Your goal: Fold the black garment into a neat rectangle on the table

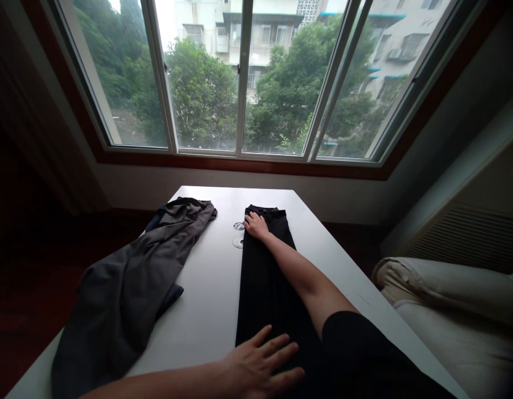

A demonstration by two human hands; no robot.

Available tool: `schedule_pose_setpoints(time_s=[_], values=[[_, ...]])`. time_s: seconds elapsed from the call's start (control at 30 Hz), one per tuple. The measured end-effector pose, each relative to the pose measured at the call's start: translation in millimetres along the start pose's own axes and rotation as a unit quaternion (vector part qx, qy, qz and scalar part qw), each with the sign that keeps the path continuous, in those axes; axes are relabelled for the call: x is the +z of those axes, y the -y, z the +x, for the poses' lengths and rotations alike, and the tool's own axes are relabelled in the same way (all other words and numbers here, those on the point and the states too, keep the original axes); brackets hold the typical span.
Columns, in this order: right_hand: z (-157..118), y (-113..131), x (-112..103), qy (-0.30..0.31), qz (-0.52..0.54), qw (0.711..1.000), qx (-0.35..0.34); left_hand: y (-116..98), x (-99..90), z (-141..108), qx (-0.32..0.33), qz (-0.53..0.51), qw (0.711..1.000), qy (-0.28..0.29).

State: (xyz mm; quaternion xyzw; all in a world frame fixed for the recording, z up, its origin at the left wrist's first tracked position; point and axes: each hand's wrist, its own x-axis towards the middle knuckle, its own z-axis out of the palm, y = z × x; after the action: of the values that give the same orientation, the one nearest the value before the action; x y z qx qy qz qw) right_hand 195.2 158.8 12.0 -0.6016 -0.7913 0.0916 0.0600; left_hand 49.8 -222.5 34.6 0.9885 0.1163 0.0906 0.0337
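Note:
A pair of black trousers (260,277) lies folded lengthwise on a white table (210,310), its waistband at the far end. My right hand (256,225) rests flat near the waistband, fingertips at the left edge of the cloth. Closer to me, my left hand (265,360) is spread over the lower part of the trousers, palm down. Whether its palm presses on the cloth I cannot tell. My black sleeve covers part of the trousers' right side.
Grey trousers (127,288) lie rumpled along the table's left side, with dark blue cloth (173,296) showing beneath. Two round disc-like marks (237,243) sit beside the black trousers. A pale sofa (456,293) stands to the right. A window (240,83) rises beyond the table.

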Motion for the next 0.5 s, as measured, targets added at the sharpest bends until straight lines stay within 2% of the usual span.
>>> schedule_pose_setpoints(time_s=[0.13,0.27,0.37,0.5], values=[[9,6,5,0.036,0.002,0.999,-0.019,2,28.6,2,0.025,0.111,0.992,-0.046],[22,2,-3,0.045,0.001,0.999,-0.003,4,38.8,3,0.026,0.131,0.989,-0.066],[28,7,-7,0.043,-0.003,0.999,0.0,8,31.4,3,0.018,0.085,0.995,-0.052],[19,18,-7,0.021,-0.008,0.999,-0.029,21,5.2,0,-0.029,-0.048,0.998,-0.02]])
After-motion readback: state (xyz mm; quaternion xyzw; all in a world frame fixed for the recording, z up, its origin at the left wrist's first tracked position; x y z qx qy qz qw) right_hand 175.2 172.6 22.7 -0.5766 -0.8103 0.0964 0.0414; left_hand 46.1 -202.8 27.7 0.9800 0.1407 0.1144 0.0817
